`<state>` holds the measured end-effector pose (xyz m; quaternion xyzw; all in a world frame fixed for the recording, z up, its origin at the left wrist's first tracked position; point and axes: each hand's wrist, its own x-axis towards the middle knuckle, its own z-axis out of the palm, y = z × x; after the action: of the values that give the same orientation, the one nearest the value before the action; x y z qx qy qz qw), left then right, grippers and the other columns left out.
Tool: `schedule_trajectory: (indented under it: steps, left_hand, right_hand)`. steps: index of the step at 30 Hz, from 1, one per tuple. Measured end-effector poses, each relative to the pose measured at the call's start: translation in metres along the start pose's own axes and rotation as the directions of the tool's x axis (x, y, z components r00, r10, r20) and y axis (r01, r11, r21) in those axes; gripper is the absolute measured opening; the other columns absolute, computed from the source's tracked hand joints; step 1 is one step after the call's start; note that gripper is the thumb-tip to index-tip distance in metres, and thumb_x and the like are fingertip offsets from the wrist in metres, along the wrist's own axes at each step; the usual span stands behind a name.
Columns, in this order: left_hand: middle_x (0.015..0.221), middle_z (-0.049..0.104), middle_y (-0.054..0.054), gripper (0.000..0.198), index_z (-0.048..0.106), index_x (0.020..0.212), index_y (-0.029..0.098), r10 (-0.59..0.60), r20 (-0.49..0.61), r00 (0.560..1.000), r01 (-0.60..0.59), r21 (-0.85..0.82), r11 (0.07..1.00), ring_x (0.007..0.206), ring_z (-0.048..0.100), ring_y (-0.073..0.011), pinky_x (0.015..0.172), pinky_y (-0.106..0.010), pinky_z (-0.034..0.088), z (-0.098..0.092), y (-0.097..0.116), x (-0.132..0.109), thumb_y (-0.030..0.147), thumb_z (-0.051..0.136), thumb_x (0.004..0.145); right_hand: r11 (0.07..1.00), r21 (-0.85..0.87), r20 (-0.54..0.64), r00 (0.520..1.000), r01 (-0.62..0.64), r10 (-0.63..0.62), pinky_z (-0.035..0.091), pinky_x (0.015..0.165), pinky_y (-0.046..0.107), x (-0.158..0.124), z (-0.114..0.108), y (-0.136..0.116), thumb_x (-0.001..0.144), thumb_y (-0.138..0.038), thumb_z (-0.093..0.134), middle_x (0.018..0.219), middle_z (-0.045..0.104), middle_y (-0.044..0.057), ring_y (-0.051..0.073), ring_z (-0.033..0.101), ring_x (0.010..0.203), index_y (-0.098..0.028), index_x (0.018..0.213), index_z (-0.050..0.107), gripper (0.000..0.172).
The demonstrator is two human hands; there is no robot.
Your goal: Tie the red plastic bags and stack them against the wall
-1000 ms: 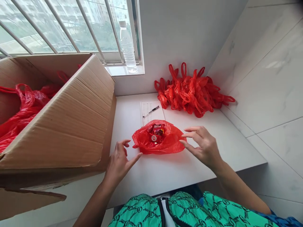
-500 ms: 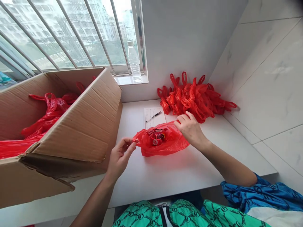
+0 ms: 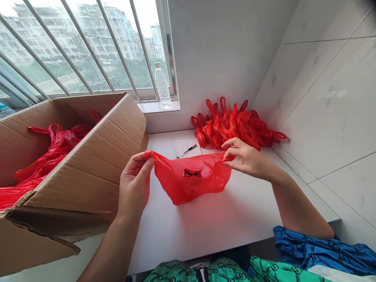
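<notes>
red bag (image 3: 190, 190) stretched between the fingertips, left hand (image 3: 133, 182) pinching one top corner tight, right hand (image 3: 246, 158) nipping the other, outer fingers spread; looks like mouth-straightening step, next move probably calls for even tension.

A clear plastic bottle with a white cap (image 3: 163, 89) stands on the shiny white ledge (image 3: 147, 107) by a big window with grey metal bars (image 3: 88, 47). Tall pale buildings (image 3: 117, 23) show outside. A thin black pen (image 3: 191, 148) lies on a white paper sheet with small marks (image 3: 182, 145). A grey-white tile wall (image 3: 331, 117) is on the right.
</notes>
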<state>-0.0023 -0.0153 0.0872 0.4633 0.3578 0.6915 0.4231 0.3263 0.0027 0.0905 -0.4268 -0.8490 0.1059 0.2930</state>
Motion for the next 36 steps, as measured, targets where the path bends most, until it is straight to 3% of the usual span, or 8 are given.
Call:
schedule_trajectory:
  steps: [3,8,14,19,23,27,33,36]
  left_hand:
    - [0.099,0.065,0.001,0.013,0.071,0.095,0.025,0.053,-0.096,0.994,-0.06,-0.071,0.996,0.086,0.061,-0.0099,0.074,-0.018,0.052,0.009,0.003,0.009,0.027,0.074,0.082]
    - [0.128,0.062,0.002,0.038,0.059,0.126,0.037,0.07,0.0,0.998,-0.07,-0.071,0.995,0.114,0.061,-0.0163,0.091,-0.027,0.054,0.025,0.004,0.021,0.034,0.067,0.089]
    - [0.089,0.068,-0.002,0.054,0.041,0.144,0.04,-0.066,0.25,0.966,0.038,0.116,0.993,0.067,0.062,-0.0153,0.069,-0.033,0.057,0.036,-0.005,0.018,0.042,0.058,0.093]
    - [0.059,0.049,0.003,0.058,0.051,0.138,0.031,-0.218,0.473,0.854,0.15,0.177,0.973,0.045,0.037,-0.0117,0.049,-0.028,0.042,0.03,-0.024,0.017,0.065,0.039,0.094]
    - [0.072,0.059,-0.006,0.095,0.062,0.127,0.023,-0.392,0.593,0.703,0.289,0.265,0.92,0.056,0.048,-0.0156,0.047,-0.027,0.038,0.021,-0.041,0.016,0.089,0.015,0.078]
    - [0.072,0.06,-0.007,0.101,0.068,0.118,0.02,-0.421,0.684,0.596,0.263,0.33,0.907,0.057,0.048,-0.0169,0.047,-0.027,0.035,0.019,-0.042,0.016,0.092,0.011,0.075]
    - [0.084,0.064,-0.004,0.044,0.049,0.132,0.027,-0.386,0.712,0.587,0.166,0.361,0.918,0.072,0.057,-0.019,0.074,-0.034,0.048,0.025,-0.019,0.019,0.049,0.051,0.095]
    - [0.089,0.066,-0.003,0.038,0.04,0.124,0.026,-0.353,0.668,0.655,0.241,0.258,0.935,0.082,0.061,-0.018,0.081,-0.034,0.048,0.025,-0.022,0.022,0.036,0.059,0.093]
  right_hand:
    - [0.923,0.383,-0.156,0.988,0.045,0.016,0.053,0.086,0.041,0.01,-0.013,-0.006,0.093,-0.041,0.054,0.125,0.058,0.008,0.027,0.057,0.118,-0.022,0.078,0.057,0.024]
    - [0.72,0.689,-0.334,0.92,0.09,0.205,0.053,0.082,0.052,0.042,0.01,-0.009,0.101,-0.047,0.014,0.087,0.061,0.008,0.025,0.066,0.095,-0.024,0.087,0.054,0.048]
    - [0.543,0.83,-0.224,0.968,0.128,0.114,0.056,0.083,0.044,0.057,0.043,-0.026,0.092,-0.063,0.042,0.127,0.055,0.007,0.019,0.065,0.088,-0.036,0.134,0.041,0.05]
    - [0.615,0.786,0.018,0.997,-0.062,0.076,0.054,0.092,0.042,0.056,0.063,-0.046,0.083,-0.046,0.071,0.131,0.054,0.006,0.02,0.062,0.102,-0.04,0.146,0.036,0.073]
    - [0.722,0.687,0.027,0.996,-0.077,0.08,0.045,0.107,0.044,0.06,0.087,-0.058,0.074,-0.042,0.081,0.137,0.047,0.008,0.025,0.046,0.13,-0.032,0.134,0.055,0.066]
    - [0.668,0.738,0.073,0.996,-0.09,0.054,0.054,0.095,0.039,0.061,0.099,-0.065,0.084,-0.042,0.072,0.124,0.057,0.006,0.023,0.049,0.126,-0.031,0.12,0.066,0.038]
    - [0.287,0.926,0.239,0.969,-0.244,0.053,0.055,0.067,0.035,0.063,0.101,-0.057,0.094,-0.055,0.053,0.062,0.059,-0.002,0.018,0.066,0.067,-0.022,0.111,0.066,0.039]
    - [0.104,0.969,0.2,0.959,-0.223,0.199,0.049,0.058,0.028,0.067,0.106,-0.049,0.09,-0.054,0.06,0.058,0.055,-0.005,0.013,0.058,0.056,-0.021,0.111,0.066,0.039]
